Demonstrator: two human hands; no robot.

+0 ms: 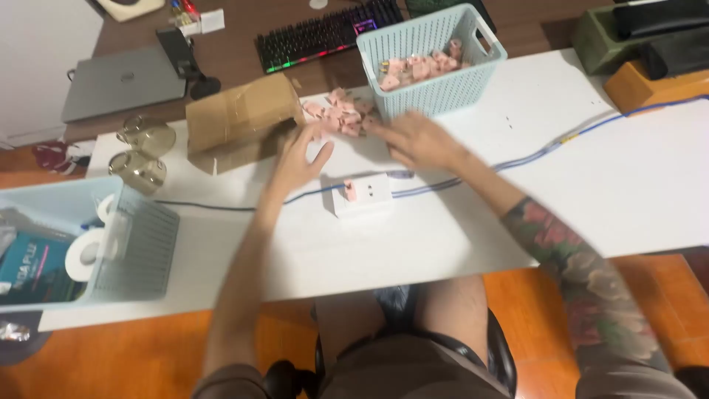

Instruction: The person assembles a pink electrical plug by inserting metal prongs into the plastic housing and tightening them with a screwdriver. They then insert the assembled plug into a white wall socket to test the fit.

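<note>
Both hands are reaching over the white table (458, 222) toward a loose pile of small pink plugs (341, 116) that is lying just in front of the light blue plastic basket (436, 81). The left hand (299, 157) is hovering with its fingers spread and loose, gripping nothing, its fingertips almost at the near left edge of the pile. The right hand (417, 140) is lying palm down with fingers extended, its fingertips touching the pile's right edge, right against the basket's front wall; motion blur makes it impossible to tell whether it is pinching a plug. More pink plugs (421, 68) are sitting inside the basket.

Nearer the person than the basket, between the two forearms, a white power strip (362, 194) is lying flat with one pink plug (350, 191) pushed into it. A blue-and-white cable (532, 155) is running from the strip to the right, passing under the right wrist. Left of the basket, touching the pile, a torn cardboard box (240, 118) is lying on its side. Further left of the basket two glass jars (144, 151) are standing, and at the table's left end a second pale blue bin (140, 244) is holding rolls of white tape (92, 247). Behind the basket a backlit keyboard (317, 33) and a closed grey laptop (122, 81) are resting on a brown desk (532, 26).
</note>
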